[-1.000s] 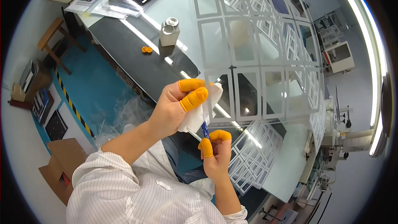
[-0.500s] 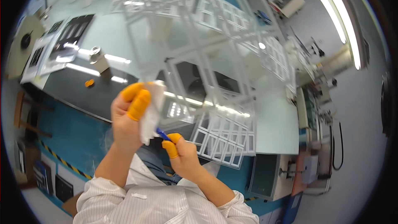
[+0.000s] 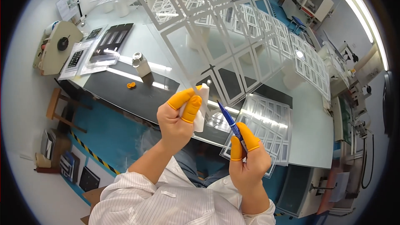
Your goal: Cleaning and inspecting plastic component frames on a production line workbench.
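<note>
**Left hand pinching a white cloth at a clear sheet, right hand holding a blue pen**

We look down at a person's two bare hands, orange covers on thumbs and forefingers. The left hand (image 3: 173, 121) is closed in a pinch on a folded white cloth (image 3: 199, 124). Just ahead of and to the right of those fingertips, a large clear sheet (image 3: 225, 56) printed with white frames stands tilted over the table (image 3: 310, 146); the fingers are at its edge, though the cloth hides whether they grip it. The right hand (image 3: 250, 164) grips a blue pen (image 3: 229, 118), its dark point bare and aimed toward the sheet's lower edge. We cannot tell whether it touches.

We judge the work to be midway: the sheet is up, cloth and pen are both in hand. We make out no pen mark, so any marking or wiping may be left to do. Just beyond the right hand lie more framed sheets (image 3: 271, 127); we cannot tell whether these are finished or waiting. Ahead and left of the left hand stand a pale bottle (image 3: 141, 65) and two spare orange covers (image 3: 131, 85).
</note>
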`<state>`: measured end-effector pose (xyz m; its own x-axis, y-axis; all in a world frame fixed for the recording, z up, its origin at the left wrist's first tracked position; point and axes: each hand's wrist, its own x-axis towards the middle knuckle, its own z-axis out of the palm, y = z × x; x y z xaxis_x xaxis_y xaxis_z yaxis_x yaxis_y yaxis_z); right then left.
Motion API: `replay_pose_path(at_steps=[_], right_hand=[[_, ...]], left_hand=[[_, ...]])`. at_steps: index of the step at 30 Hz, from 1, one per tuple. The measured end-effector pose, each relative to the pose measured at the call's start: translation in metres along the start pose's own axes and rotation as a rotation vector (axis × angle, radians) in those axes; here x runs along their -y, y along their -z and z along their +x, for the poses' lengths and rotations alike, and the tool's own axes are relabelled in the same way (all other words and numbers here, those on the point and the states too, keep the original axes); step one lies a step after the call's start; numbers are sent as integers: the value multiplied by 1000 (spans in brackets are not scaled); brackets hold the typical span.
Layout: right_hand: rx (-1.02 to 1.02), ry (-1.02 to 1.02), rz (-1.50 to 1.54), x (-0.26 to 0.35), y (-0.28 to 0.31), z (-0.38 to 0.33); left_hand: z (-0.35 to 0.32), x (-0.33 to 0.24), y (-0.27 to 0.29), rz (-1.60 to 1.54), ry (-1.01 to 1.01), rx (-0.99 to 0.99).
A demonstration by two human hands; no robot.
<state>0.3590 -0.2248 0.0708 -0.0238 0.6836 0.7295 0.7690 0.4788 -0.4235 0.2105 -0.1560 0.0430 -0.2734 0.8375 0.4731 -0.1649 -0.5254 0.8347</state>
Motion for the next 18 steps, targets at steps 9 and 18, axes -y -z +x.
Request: replay_pose_path(at_steps=[9,18], right_hand=[[16,81,-59,11,-3,10],[134,-98,214,12,17,-5]], left_hand=[[-4,-1,4,27,-36,40],[20,0,21,-327,178,-39]])
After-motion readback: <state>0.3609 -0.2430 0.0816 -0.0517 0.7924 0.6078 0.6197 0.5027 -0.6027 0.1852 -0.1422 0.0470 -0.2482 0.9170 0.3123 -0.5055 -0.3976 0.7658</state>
